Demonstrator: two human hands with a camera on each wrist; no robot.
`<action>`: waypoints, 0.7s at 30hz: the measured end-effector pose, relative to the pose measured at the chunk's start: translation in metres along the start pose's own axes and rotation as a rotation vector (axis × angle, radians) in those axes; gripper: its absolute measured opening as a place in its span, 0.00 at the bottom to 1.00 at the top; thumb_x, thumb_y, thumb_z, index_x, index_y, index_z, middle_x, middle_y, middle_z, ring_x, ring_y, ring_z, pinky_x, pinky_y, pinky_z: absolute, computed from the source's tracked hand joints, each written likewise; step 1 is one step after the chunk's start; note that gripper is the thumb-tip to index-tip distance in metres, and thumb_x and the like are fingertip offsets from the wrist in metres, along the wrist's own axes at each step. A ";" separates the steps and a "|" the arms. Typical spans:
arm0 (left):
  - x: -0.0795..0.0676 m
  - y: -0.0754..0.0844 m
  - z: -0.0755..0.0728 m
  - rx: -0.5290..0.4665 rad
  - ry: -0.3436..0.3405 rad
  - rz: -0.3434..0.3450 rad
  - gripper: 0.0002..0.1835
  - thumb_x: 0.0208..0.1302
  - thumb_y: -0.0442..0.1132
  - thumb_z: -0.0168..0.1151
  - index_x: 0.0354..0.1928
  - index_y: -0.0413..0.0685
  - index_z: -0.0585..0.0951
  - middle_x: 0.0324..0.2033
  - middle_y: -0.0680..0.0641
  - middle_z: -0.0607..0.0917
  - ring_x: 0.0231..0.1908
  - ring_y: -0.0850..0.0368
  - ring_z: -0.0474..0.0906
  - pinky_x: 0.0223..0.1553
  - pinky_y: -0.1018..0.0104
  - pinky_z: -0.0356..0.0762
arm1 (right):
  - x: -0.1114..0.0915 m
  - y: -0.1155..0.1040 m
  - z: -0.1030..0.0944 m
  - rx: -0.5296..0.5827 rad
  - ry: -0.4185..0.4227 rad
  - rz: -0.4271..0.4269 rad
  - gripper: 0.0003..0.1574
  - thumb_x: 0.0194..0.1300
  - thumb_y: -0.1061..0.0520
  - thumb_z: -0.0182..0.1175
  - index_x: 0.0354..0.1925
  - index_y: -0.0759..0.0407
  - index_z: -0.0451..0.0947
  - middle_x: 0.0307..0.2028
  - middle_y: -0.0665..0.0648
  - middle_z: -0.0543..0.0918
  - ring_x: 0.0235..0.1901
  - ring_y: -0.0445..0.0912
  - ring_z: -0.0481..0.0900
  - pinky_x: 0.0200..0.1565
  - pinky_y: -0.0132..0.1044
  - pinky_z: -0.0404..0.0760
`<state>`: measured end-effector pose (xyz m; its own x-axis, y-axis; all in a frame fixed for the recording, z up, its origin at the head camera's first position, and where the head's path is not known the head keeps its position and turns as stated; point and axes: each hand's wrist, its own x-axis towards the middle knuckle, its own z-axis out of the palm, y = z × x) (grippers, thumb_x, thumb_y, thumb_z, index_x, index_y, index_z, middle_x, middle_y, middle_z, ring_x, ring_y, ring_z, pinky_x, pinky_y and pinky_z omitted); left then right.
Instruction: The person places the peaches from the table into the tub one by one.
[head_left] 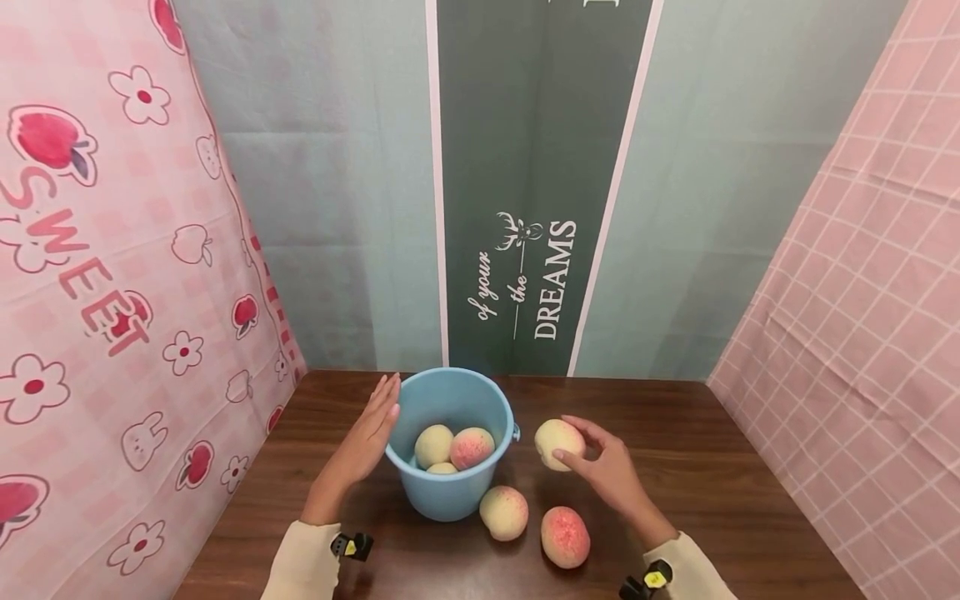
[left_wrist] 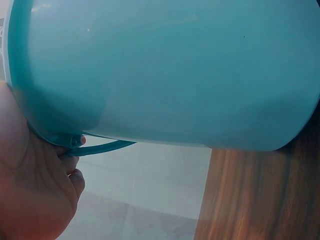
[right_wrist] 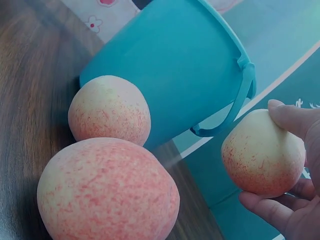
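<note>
A light blue bucket [head_left: 450,498] stands upright on the table with several peaches [head_left: 472,448] inside. My left hand [head_left: 367,433] lies with straight fingers along the bucket's left rim; the left wrist view shows the palm beside the bucket wall [left_wrist: 150,75] near its handle [left_wrist: 107,147]. To the right of the bucket, my right hand [head_left: 609,468] grips a pale peach [head_left: 558,444] between thumb and fingers, raised above the table. Two more peaches lie on the wood: a yellowish one [head_left: 504,513] close by the bucket and a redder one [head_left: 566,537] nearer me.
The brown wooden table [head_left: 690,483] is bordered by a pink patterned cloth [head_left: 150,333] at left, a grey-green cloth with lettering [head_left: 525,167] behind and a pink checked cloth [head_left: 847,275] at right. The bucket's handle [right_wrist: 240,102] hangs down on its right side.
</note>
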<state>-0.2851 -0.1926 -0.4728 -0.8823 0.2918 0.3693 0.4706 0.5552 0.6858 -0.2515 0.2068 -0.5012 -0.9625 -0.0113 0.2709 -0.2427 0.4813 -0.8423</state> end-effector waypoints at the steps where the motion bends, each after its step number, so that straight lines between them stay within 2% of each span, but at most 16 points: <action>1: 0.000 0.000 0.000 0.000 0.001 0.000 0.29 0.76 0.52 0.34 0.73 0.51 0.50 0.72 0.57 0.47 0.72 0.55 0.35 0.67 0.42 0.41 | 0.000 -0.001 0.000 0.003 0.000 0.000 0.39 0.47 0.36 0.70 0.58 0.42 0.74 0.53 0.44 0.78 0.50 0.45 0.77 0.45 0.45 0.78; 7: 0.000 0.002 -0.001 -0.008 0.000 -0.004 0.28 0.76 0.49 0.36 0.73 0.48 0.51 0.72 0.57 0.47 0.72 0.54 0.35 0.67 0.41 0.41 | 0.001 -0.003 -0.001 0.023 -0.002 0.003 0.38 0.48 0.37 0.71 0.57 0.41 0.75 0.53 0.43 0.78 0.49 0.43 0.77 0.45 0.42 0.77; 11: 0.000 0.002 0.000 -0.003 0.000 -0.004 0.27 0.76 0.48 0.36 0.73 0.51 0.51 0.72 0.57 0.47 0.72 0.55 0.35 0.67 0.43 0.41 | 0.001 -0.004 -0.002 0.023 -0.003 -0.017 0.37 0.48 0.38 0.70 0.57 0.40 0.74 0.53 0.44 0.78 0.50 0.44 0.77 0.45 0.42 0.78; 17: -0.001 0.000 0.001 0.003 -0.004 -0.005 0.29 0.75 0.53 0.34 0.73 0.54 0.50 0.72 0.58 0.47 0.72 0.57 0.35 0.67 0.43 0.41 | 0.001 -0.006 -0.005 0.027 -0.010 -0.070 0.37 0.51 0.41 0.70 0.59 0.44 0.74 0.54 0.49 0.78 0.51 0.48 0.77 0.47 0.45 0.77; 21: -0.001 0.000 0.001 0.001 -0.003 0.001 0.28 0.76 0.52 0.34 0.73 0.54 0.50 0.72 0.58 0.47 0.72 0.56 0.35 0.67 0.42 0.41 | 0.002 -0.009 -0.006 0.040 0.001 -0.063 0.38 0.50 0.41 0.71 0.59 0.45 0.74 0.53 0.47 0.79 0.51 0.46 0.77 0.48 0.43 0.77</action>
<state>-0.2842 -0.1923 -0.4735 -0.8821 0.2943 0.3678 0.4711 0.5559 0.6848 -0.2503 0.2075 -0.4908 -0.9450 -0.0395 0.3247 -0.3077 0.4441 -0.8415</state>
